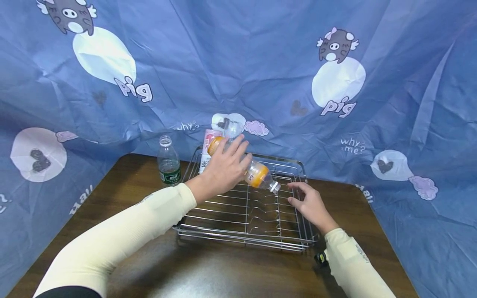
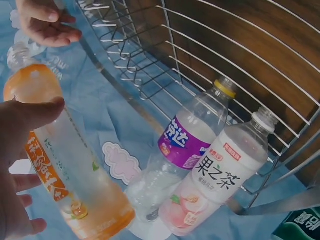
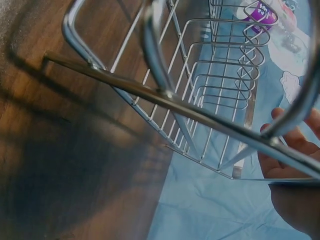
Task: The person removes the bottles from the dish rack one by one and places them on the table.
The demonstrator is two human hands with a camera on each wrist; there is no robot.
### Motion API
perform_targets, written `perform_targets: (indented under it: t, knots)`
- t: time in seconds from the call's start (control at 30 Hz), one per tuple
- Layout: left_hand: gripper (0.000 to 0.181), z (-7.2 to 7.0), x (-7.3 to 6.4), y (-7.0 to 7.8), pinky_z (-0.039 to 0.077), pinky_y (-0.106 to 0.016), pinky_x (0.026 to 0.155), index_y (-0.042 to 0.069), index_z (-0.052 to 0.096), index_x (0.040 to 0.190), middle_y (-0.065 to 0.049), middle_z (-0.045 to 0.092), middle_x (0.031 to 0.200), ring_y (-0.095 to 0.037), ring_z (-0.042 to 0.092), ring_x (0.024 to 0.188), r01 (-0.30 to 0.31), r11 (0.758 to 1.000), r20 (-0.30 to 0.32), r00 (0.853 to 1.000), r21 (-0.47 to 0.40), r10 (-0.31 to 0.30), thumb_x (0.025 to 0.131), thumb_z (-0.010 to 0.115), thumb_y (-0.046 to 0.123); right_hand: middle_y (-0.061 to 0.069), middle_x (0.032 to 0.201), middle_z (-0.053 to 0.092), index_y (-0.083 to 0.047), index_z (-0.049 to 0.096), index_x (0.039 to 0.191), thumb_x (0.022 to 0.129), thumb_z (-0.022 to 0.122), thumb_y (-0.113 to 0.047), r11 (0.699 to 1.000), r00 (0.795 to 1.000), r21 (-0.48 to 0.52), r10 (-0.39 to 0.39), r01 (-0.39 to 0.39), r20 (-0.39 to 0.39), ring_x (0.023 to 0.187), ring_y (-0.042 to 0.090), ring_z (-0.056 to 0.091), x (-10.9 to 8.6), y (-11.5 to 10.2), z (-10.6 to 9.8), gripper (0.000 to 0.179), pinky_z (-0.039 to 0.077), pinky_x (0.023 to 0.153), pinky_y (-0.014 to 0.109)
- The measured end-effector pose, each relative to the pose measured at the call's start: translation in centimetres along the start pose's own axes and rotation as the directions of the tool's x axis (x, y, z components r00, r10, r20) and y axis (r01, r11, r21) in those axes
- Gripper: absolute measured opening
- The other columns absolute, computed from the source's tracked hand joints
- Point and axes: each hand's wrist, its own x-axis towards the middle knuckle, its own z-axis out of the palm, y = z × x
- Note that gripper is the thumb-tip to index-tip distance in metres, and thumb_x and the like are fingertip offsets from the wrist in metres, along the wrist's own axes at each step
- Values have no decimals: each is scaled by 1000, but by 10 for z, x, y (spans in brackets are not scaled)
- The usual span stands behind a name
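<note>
My left hand (image 1: 225, 167) grips a plastic bottle with an orange label (image 1: 258, 174) around its middle. The bottle is tilted above the wire rack, its neck slanting down toward my right hand. My right hand (image 1: 309, 203) is just past that neck, over the rack's right side, fingers loosely bent and holding nothing. Two bottles stand at the rack's back left: a pink-and-white peach tea bottle (image 2: 215, 172) and a clear one with a purple label (image 2: 182, 147) and a yellow neck ring. The left forearm and hand partly cover them in the head view.
The metal wire rack (image 1: 242, 239) stands on a brown wooden table (image 1: 208, 273). Left of it is a clear bottle with a green label (image 1: 170, 176). A blue patterned cloth (image 1: 238, 62) hangs behind. A small black object (image 1: 321, 259) lies beside the right sleeve.
</note>
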Motion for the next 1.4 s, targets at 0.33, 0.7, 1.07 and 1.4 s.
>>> perform_targets:
  t: [0.33, 0.7, 1.07, 1.4]
  knots:
    - [69, -3, 3, 0, 45, -44, 95, 5, 63, 129, -15, 57, 127, -33, 46, 126, 52, 997, -62, 997, -60, -56, 81, 79, 51, 15, 116, 68, -2, 67, 123, 79, 76, -5, 991, 998, -118, -55, 58, 28, 91, 28, 59, 7, -11, -10, 45, 50, 82, 47]
    - [71, -3, 2, 2, 48, -41, 82, 4, 61, 131, -11, 60, 119, -28, 52, 103, 82, 989, -67, 994, -126, -91, 81, 81, 50, 18, 125, 66, 2, 64, 127, 82, 76, 0, 1000, 999, 7, -22, 22, 32, 110, 32, 61, 10, -27, -20, 47, 51, 93, 51]
    - [70, 0, -3, 14, 53, -32, 72, 3, 66, 123, -8, 57, 106, -22, 54, 91, 102, 953, 18, 995, -287, -101, 80, 79, 57, 18, 114, 67, 3, 60, 129, 85, 76, -5, 988, 997, 141, 51, -59, 63, 96, 25, 62, 2, -42, -17, 47, 53, 88, 41]
    - [68, -15, 5, 29, 53, -27, 72, 7, 66, 119, -2, 55, 105, -18, 55, 92, 202, 877, 102, 979, -436, -175, 83, 72, 64, 20, 131, 62, 2, 54, 135, 84, 79, -2, 974, 989, 219, -77, 48, 126, 119, 35, 58, 5, -70, -17, 57, 51, 98, 47]
